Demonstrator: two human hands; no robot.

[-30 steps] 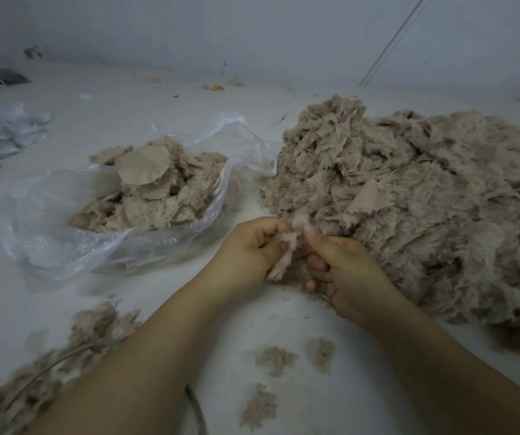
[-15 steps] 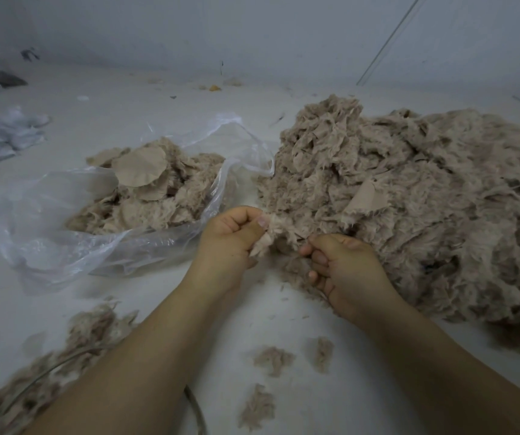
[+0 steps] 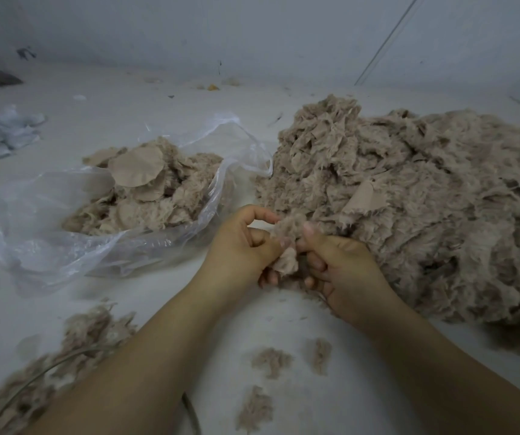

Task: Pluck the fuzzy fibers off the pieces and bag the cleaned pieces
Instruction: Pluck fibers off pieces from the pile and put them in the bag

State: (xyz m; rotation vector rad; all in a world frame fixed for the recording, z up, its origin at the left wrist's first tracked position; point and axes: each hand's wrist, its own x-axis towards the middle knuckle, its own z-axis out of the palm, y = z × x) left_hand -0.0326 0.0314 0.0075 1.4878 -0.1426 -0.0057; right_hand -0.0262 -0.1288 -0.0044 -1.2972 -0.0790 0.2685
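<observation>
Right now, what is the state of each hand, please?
Left hand: closed, pinching the fuzzy piece.
Right hand: closed, pinching the same piece.

- The left hand sat at the centre of the frame, its forearm rising from the lower left.
- Its fingers were curled, thumb and forefinger pinching a fuzzy piece.
- The right hand was just beside it, forearm entering from the lower right.
- Its thumb pressed the same piece from the right, its other fingers curled beneath.
</observation>
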